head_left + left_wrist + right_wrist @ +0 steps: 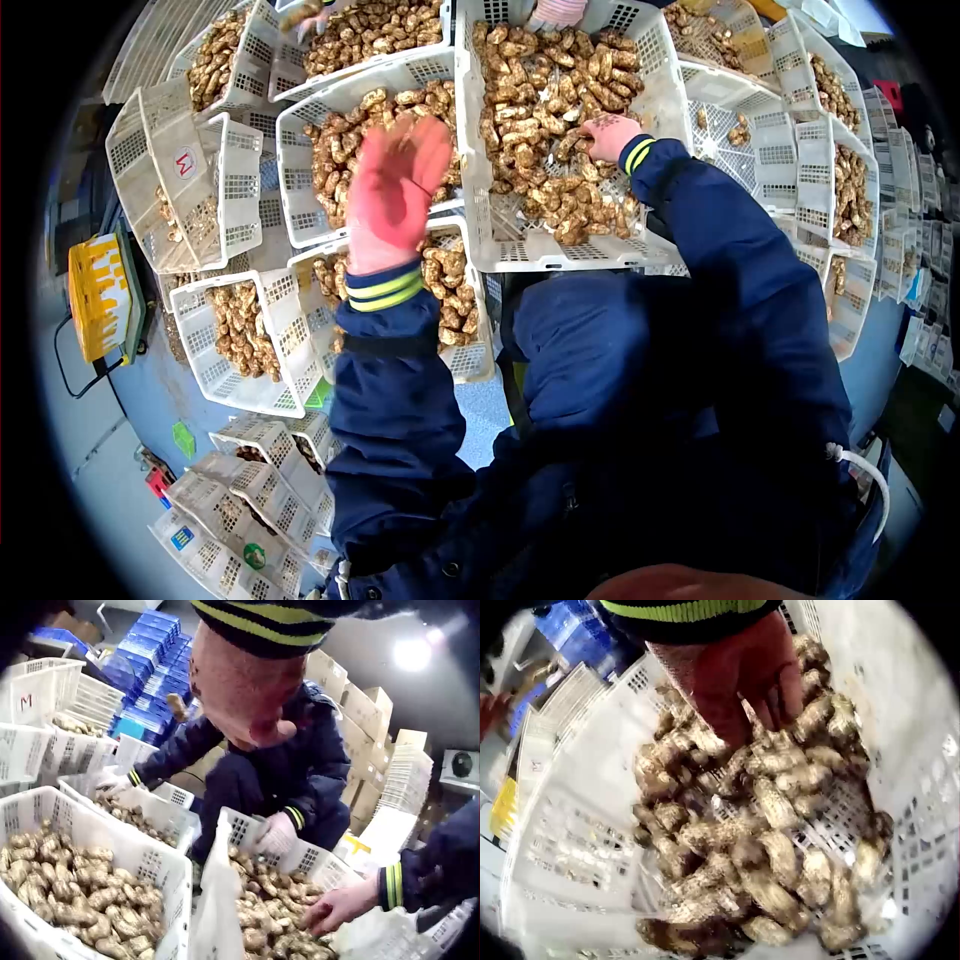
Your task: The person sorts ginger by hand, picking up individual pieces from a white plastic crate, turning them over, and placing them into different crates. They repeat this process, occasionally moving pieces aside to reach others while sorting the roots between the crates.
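Observation:
The left hand [398, 190] is raised above a white crate [300, 215] of knobbly brown tubers [335, 150], palm visible and fingers apart. Beside that hand [247, 690] in the left wrist view is a blurred brown piece [178, 707]; whether they touch is unclear. The right hand [612, 137] reaches into the large central crate [665, 100], over more tubers [545, 120]. Seen from the right wrist, the right hand [742, 682] points its fingers down among tubers [776, 806]. Its fingertips are hidden, so a grip cannot be made out.
Another person's gloved hand [558, 12] is at the central crate's far edge. A person in dark clothes [262, 780] crouches opposite. White crates [240, 180] surround the work area, some holding tubers. Blue crates [150, 667] and cardboard boxes [360, 712] are stacked behind.

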### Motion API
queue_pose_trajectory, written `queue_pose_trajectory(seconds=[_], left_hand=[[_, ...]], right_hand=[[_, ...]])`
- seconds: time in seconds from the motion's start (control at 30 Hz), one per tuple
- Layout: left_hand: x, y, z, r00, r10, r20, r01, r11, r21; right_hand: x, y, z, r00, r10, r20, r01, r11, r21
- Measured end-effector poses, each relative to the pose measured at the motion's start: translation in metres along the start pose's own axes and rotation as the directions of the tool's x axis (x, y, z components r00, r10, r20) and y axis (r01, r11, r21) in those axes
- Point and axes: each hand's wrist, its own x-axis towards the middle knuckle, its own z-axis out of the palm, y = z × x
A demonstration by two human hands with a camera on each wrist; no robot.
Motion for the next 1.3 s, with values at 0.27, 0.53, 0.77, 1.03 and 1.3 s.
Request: queue_pose_trajectory(seconds=[0.27,0.53,0.77,1.03,1.3], left_hand=[[-0.034,-0.091,-0.046,0.96,-0.274,-0.056,0.269,0.96,-0.074],[-0.029,-0.136,-0.043,0.954,-0.277,-0.114,0.286,0.955,0.077],[-0.031,-0.134,-0.03,0.997,-0.053,-0.059,0.053,0.999,-0.015],[-0.057,-0.117,-0.067,0.909,-0.41,-0.074,0.414,0.908,0.066],[0.015,0.031,0.014,0.938,0.299,-0.176,-0.291,0.954,0.072]], right_hand=[[-0.004,-0.011,0.026,0.994,0.104,0.016,-0.101,0.982,-0.16],[-0.063,-0.037,-0.041,0.988,-0.153,0.032,-0.024,0.05,0.998],[-0.091,-0.07,-0.068,0.94,-0.327,-0.103,0.263,0.495,0.828],[-0.012,-0.027,-0.006,0.989,-0.141,-0.031,0.144,0.978,0.152],[-0.013,-0.058,0.023,0.968,-0.228,0.102,0.234,0.971,-0.054]])
